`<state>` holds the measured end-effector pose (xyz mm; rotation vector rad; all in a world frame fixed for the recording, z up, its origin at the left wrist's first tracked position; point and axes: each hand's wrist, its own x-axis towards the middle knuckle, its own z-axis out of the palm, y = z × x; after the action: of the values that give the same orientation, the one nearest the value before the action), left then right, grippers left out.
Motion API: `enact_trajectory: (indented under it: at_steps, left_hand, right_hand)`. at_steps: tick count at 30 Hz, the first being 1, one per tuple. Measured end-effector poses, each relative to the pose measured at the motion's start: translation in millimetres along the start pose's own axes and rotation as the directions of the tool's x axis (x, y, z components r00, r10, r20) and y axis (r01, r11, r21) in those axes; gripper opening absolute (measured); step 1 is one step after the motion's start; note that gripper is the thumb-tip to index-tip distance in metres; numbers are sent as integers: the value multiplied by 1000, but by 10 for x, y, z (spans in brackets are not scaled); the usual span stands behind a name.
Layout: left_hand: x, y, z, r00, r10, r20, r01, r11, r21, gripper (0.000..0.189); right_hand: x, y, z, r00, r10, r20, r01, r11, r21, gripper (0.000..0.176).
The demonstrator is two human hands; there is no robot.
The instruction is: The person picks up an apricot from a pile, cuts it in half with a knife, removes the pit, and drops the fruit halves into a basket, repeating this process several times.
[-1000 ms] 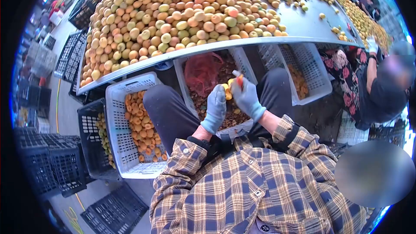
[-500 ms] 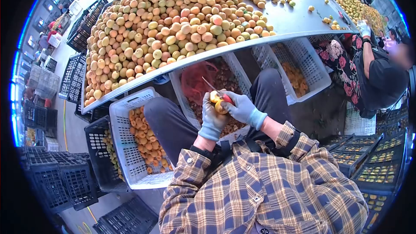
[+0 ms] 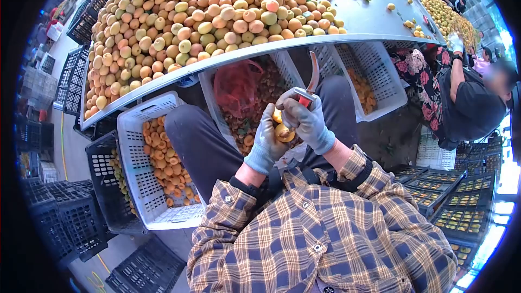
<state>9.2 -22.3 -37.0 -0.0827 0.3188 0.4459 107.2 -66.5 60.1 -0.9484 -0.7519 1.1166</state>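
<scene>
Both hands wear grey-blue gloves and meet above my lap. My left hand (image 3: 266,142) is closed around an opened yellow-orange fruit (image 3: 283,132), with another yellow piece showing just above it. Wrapped round the red handle of a knife (image 3: 313,76) is my right hand (image 3: 309,119); the curved blade points up, away from the fruit. The fingertips of my right hand are at the fruit's edge. Beneath the hands stands a white crate (image 3: 209,89) with a red net bag (image 3: 234,88) and dark fruit pits or scraps.
A metal table (image 3: 374,16) heaped with whole fruit (image 3: 217,16) spans the front. At the left stand a white crate (image 3: 130,168) of fruit halves and a black crate (image 3: 103,168). Another white crate (image 3: 388,76) and a person in black (image 3: 475,100) are on the right.
The knife blade has swung from pointing up-left over the fruit to pointing up and away. My right hand has turned and risen slightly. The view has shifted a little.
</scene>
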Motion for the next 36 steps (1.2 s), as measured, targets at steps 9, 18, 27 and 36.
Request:
enact_trajectory:
  at_steps: [9, 18, 27, 36]
  left_hand:
    - [-131, 19, 136, 987, -133, 92, 140, 987, -75, 36]
    - [-206, -126, 40, 872, 349, 344, -485, 521, 702, 53]
    - [82, -128, -542, 864, 365, 346, -495, 501, 710, 42]
    - [-84, -149, 13, 954, 267, -136, -156, 831, 534, 31]
  right_hand:
    - [-12, 62, -83, 1000, -15, 7, 15, 998, 62, 17]
    - [-26, 216, -110, 993, -27, 112, 47, 983, -177, 18]
    - [-31, 474, -102, 978, -153, 143, 195, 914, -355, 22]
    - [64, 506, -256, 985, 171, 25, -172, 949, 264, 28]
